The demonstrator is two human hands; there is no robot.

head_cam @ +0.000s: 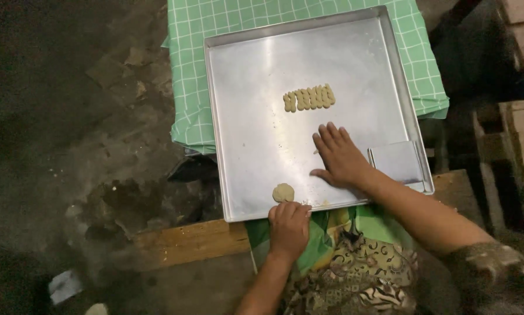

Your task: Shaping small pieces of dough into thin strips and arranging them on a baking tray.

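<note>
A large square metal tray point(256, 146) lies on a green checked cloth point(192, 70). My right hand point(339, 156) presses flat on the tray, fingers together and pointing away; whatever is under the palm is hidden. My left hand point(289, 224) rests at the tray's near edge with its fingers curled over the rim. A small round lump of dough point(283, 192) sits on the tray just beyond my left hand. Further back, a row of several small rolled dough pieces point(309, 98) lies side by side.
A flat metal scraper point(396, 161) lies on the tray to the right of my right hand. A wooden plank point(186, 240) runs under the tray's near edge. Dark rough floor lies to the left, wooden pallets point(516, 116) to the right. Patterned clothing point(355, 274) covers my lap.
</note>
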